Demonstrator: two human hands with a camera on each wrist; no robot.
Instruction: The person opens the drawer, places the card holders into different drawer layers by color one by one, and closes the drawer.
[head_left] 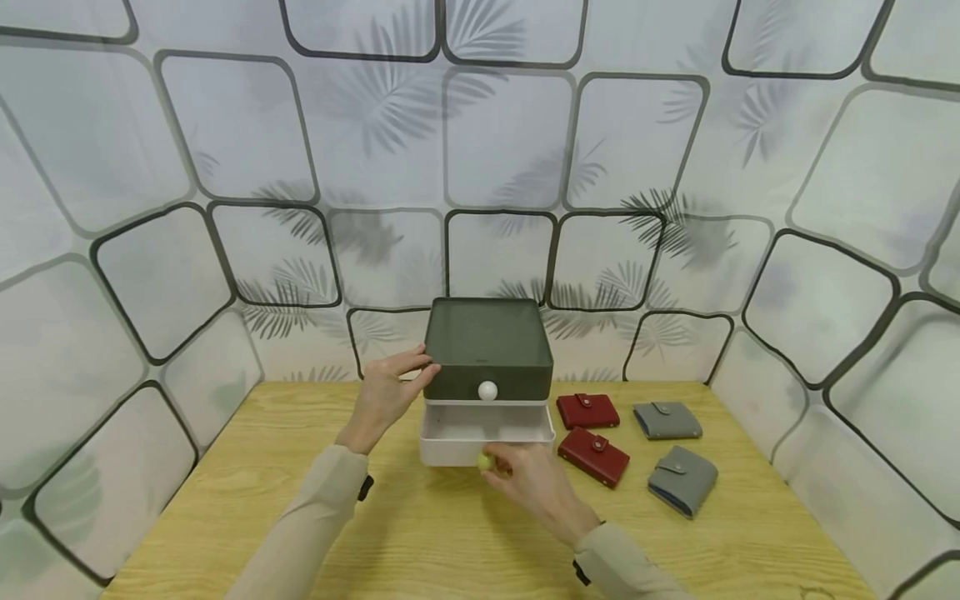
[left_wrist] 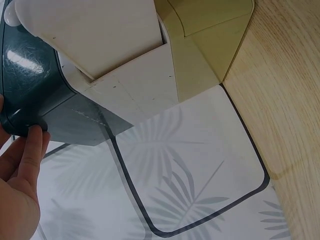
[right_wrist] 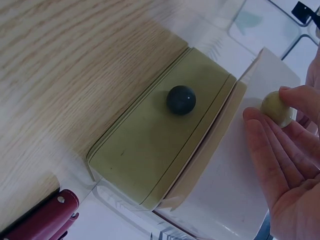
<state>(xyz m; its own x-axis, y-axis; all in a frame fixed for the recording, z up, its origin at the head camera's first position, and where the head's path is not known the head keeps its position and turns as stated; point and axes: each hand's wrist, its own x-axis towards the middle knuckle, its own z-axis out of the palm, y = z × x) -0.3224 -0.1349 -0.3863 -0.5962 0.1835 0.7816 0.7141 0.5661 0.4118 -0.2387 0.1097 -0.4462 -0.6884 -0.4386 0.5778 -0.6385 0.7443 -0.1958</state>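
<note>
A small stacked drawer box has a dark green top tier (head_left: 491,333) with a white round knob (head_left: 487,391) on its front. Under it, a white drawer (head_left: 446,452) stands pulled out. My right hand (head_left: 536,483) pinches that drawer's yellow-green knob (right_wrist: 276,107) between thumb and fingers. My left hand (head_left: 384,396) rests its fingertips against the left front corner of the dark green tier. In the right wrist view, a closed olive-green drawer (right_wrist: 155,140) with a dark round knob (right_wrist: 181,100) shows below the white one; the head view hides it.
Right of the box lie two red wallets, one behind (head_left: 588,411) and one nearer (head_left: 594,457). Beyond them are two grey wallets, one behind (head_left: 667,420) and one nearer (head_left: 683,482). A patterned curtain (head_left: 390,183) encloses the wooden table (head_left: 420,542).
</note>
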